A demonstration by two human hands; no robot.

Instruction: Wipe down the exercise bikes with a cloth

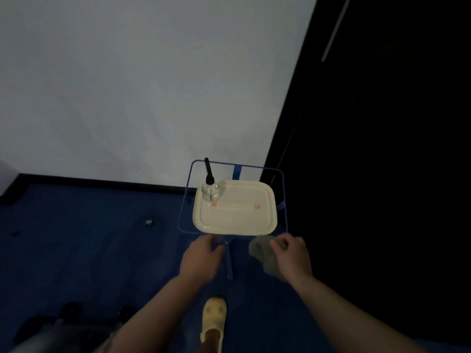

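Note:
A grey cloth [262, 253] hangs crumpled from my right hand [293, 256], which is shut on it just below the front right corner of a cream tray [237, 215]. My left hand [201, 258] is empty with fingers apart, at the front left edge of the blue wire stand [183, 207] that carries the tray. A clear spray bottle with a black nozzle [210, 187] stands in the tray's back left corner. A dark part of an exercise machine [51, 324] shows at the bottom left, blurred.
A white wall [153, 85] rises behind the stand, with a black panel [382, 123] to the right. The floor is blue carpet [89, 238] with a small dark object [149, 222] on it. My foot in a yellow slipper [214, 317] stands below the stand.

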